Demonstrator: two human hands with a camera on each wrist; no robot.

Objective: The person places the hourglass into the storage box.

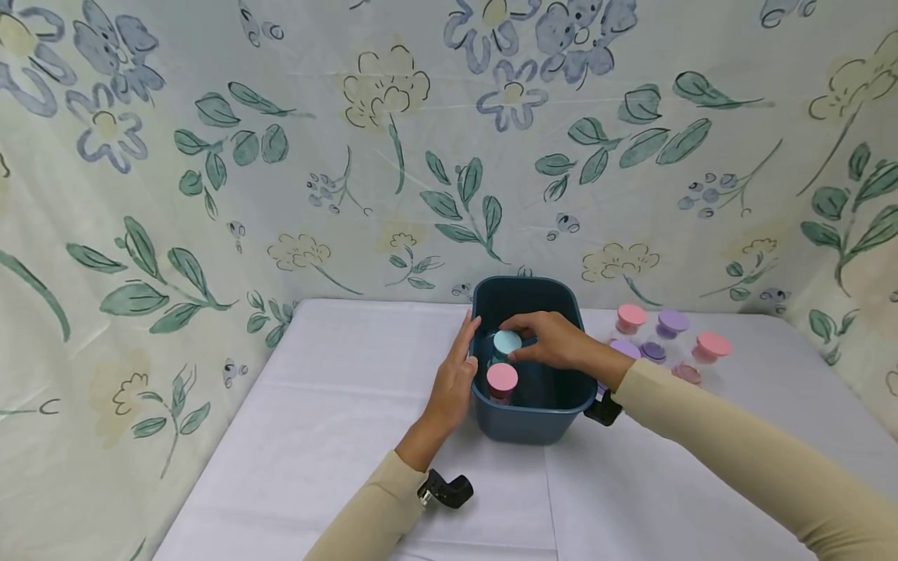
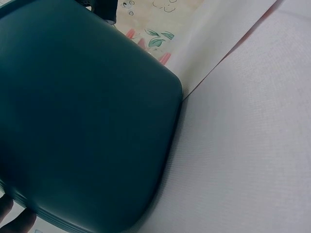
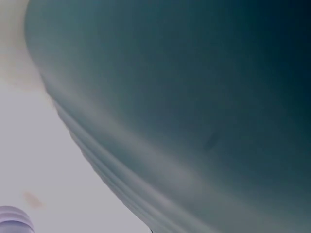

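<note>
A dark teal plastic bin stands on the table. Inside it, my right hand pinches a small container with a light blue lid between thumb and fingers. Just nearer to me in the bin is a similar container with a pink lid. My left hand rests against the bin's left rim, fingers extended. Two of its fingertips show at the rim in the left wrist view. The bin's wall fills most of the right wrist view, where the right hand is hidden.
Right of the bin, several small containers stand together, among them one with a pink lid and one with a purple lid. A white cloth covers the table. Behind it hangs a floral curtain.
</note>
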